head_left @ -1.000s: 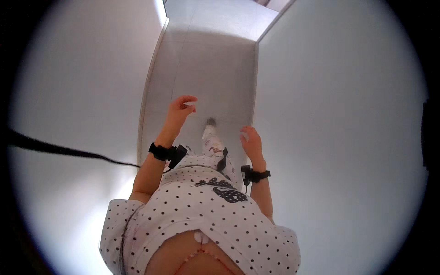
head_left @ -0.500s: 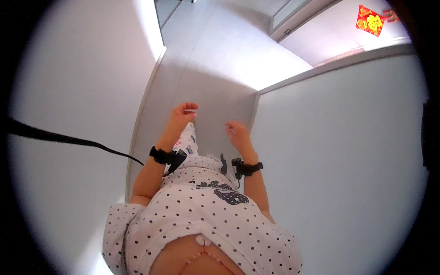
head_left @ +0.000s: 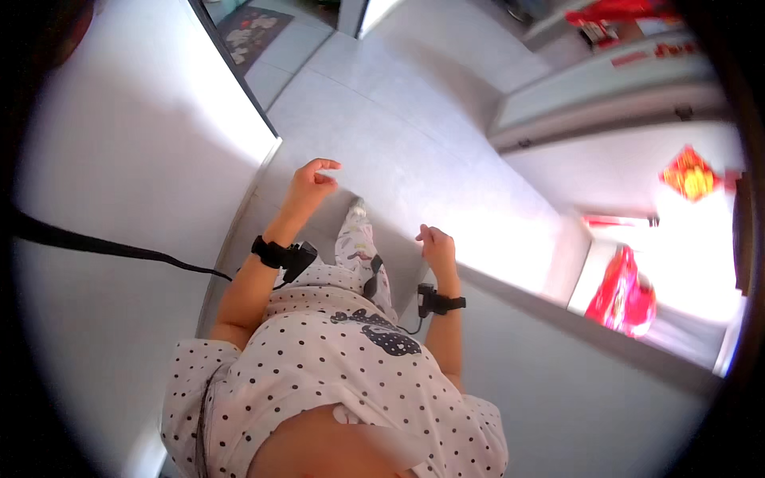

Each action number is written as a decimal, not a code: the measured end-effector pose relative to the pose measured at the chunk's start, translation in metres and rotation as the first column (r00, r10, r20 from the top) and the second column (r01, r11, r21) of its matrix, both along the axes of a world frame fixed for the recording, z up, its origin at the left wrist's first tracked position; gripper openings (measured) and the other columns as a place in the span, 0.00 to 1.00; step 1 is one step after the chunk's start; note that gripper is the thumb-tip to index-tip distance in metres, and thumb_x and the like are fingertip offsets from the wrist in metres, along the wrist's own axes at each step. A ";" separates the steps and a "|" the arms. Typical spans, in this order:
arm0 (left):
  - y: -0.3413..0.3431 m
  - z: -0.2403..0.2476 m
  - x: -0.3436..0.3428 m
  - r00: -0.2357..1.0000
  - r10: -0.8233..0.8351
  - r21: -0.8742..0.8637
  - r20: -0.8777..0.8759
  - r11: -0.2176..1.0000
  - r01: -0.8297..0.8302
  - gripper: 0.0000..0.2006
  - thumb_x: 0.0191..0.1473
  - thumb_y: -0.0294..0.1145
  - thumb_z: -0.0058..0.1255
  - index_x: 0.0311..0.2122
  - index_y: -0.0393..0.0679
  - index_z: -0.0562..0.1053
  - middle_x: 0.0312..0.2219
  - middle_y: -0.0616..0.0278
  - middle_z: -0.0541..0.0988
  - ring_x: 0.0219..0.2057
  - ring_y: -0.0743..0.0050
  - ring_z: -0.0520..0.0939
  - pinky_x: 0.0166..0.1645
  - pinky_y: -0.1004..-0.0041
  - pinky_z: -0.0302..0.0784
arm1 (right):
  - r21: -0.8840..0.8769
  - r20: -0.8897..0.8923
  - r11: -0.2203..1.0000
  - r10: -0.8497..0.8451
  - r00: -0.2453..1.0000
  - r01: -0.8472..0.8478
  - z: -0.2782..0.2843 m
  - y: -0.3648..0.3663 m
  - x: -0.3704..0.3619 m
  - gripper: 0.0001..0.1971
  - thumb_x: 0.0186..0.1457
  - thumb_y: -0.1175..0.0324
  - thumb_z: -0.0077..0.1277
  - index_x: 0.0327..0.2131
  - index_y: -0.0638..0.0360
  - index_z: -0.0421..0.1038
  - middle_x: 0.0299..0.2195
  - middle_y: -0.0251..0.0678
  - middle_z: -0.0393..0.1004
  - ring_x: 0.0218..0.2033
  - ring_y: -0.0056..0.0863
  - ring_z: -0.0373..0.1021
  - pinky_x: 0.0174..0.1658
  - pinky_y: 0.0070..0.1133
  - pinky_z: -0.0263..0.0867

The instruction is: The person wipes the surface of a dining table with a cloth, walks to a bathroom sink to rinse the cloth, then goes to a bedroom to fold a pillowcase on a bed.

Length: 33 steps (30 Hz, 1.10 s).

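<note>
My left hand [head_left: 309,185] is raised ahead of my body, its fingers bent and a gap between thumb and forefinger; nothing is in it. Lower and to the right, my right hand [head_left: 438,245] has its fingers curled in, and I see no object in it. Neither hand touches anything. Each wrist wears a black strap with a small dark device, the left device [head_left: 300,259] and the right device [head_left: 427,301]. Below the hands are my dotted white shirt [head_left: 319,358] and patterned trousers [head_left: 355,243].
A pale wall [head_left: 119,183] runs close on my left, ending at a dark-edged doorway with a patterned mat [head_left: 253,36] beyond. Light floor tiles [head_left: 382,119] stretch ahead. On the right, a low partition [head_left: 558,398] stands before a red bag [head_left: 625,295] and a red-and-gold diamond decoration [head_left: 690,173].
My view has moved forward along the passage and turned; the doorway mat and red bag have come into sight. Both hands stay raised and have shifted slightly, the right one further to the right.
</note>
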<state>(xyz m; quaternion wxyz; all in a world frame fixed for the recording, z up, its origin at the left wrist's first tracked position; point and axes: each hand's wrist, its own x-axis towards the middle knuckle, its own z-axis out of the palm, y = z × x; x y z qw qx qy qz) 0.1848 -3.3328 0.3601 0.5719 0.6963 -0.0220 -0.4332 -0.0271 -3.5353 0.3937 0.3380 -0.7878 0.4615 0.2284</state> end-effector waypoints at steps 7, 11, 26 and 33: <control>-0.283 -0.035 0.029 0.926 0.302 -0.143 0.226 0.951 -0.275 0.11 0.43 0.19 0.47 0.36 0.38 0.70 0.32 0.61 0.76 0.31 0.79 0.74 0.34 0.81 0.70 | -0.239 0.419 0.834 0.551 0.722 -0.497 -0.053 -0.355 0.120 0.09 0.48 0.70 0.47 0.35 0.60 0.69 0.35 0.41 0.71 0.36 0.33 0.69 0.37 0.25 0.65; -0.347 -0.070 0.050 0.887 0.435 -0.120 -0.158 0.883 -0.454 0.11 0.42 0.20 0.47 0.36 0.35 0.70 0.34 0.58 0.75 0.34 0.75 0.74 0.38 0.78 0.70 | 0.017 0.478 0.838 0.473 0.740 -0.546 -0.110 -0.414 0.173 0.11 0.48 0.68 0.49 0.36 0.60 0.69 0.35 0.39 0.72 0.35 0.32 0.70 0.38 0.24 0.64; -0.423 -0.110 0.172 0.807 0.588 -0.083 0.062 0.808 -0.583 0.09 0.45 0.23 0.46 0.34 0.37 0.70 0.30 0.62 0.75 0.25 0.82 0.71 0.30 0.81 0.66 | 0.256 0.302 0.801 0.465 0.832 -0.541 -0.124 -0.450 0.327 0.11 0.49 0.66 0.47 0.36 0.58 0.70 0.26 0.42 0.73 0.28 0.32 0.71 0.32 0.22 0.65; -0.399 -0.140 0.228 0.681 0.733 -0.140 -0.013 0.673 -0.727 0.10 0.41 0.19 0.45 0.33 0.38 0.71 0.31 0.63 0.75 0.32 0.79 0.73 0.36 0.79 0.67 | 0.123 0.578 0.756 0.473 0.665 -0.643 -0.181 -0.462 0.388 0.10 0.50 0.67 0.46 0.35 0.60 0.70 0.23 0.40 0.73 0.24 0.27 0.69 0.30 0.20 0.64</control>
